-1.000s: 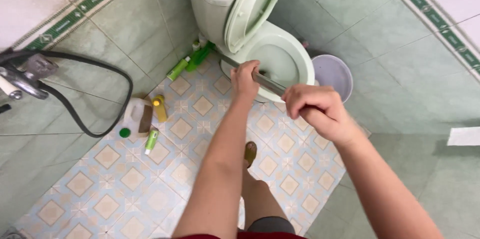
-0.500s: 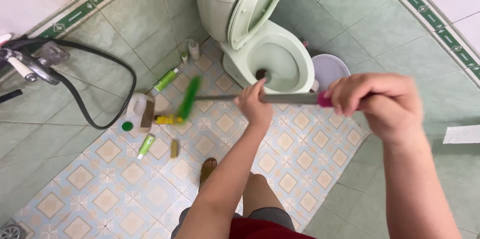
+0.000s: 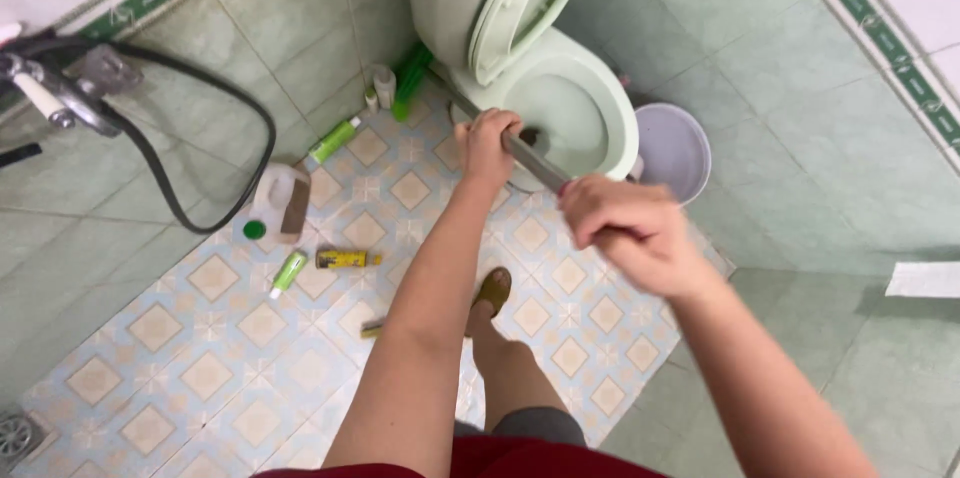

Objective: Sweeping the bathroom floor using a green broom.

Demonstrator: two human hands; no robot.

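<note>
Both hands on the broom handle (image 3: 530, 160) beside the toilet (image 3: 580, 108)
Left hand (image 3: 487, 145) and right hand (image 3: 625, 228) clench it; short, firm strokes should keep the green bristles (image 3: 410, 78), upper centre, flat.

Bright, even light with soft shadows, sharp floor tiles (image 3: 230, 358), and slight blur on the right hand (image 3: 630, 233).
</note>
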